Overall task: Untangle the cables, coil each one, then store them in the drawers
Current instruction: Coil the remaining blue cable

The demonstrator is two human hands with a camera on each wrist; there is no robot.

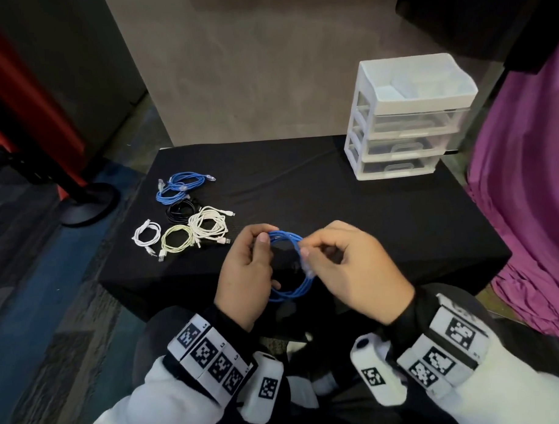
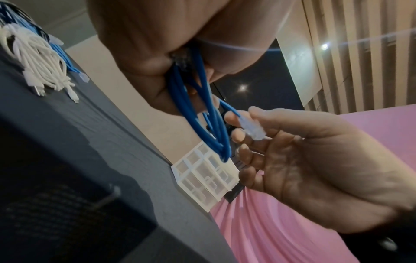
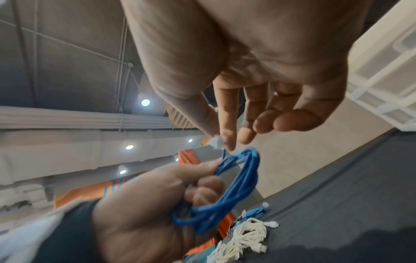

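A blue cable, wound into a coil, hangs above the near edge of the black table. My left hand grips the coil's left side, fingers curled round the strands. My right hand pinches the cable's clear plug between thumb and forefinger, at the coil's right side. Several coiled cables lie on the table's left part: a blue one, a black one, white ones and a pale yellow one.
A white drawer unit with three clear drawers stands at the table's back right; all three look shut. A purple cloth hangs at the right. A black stand base sits on the floor at the left.
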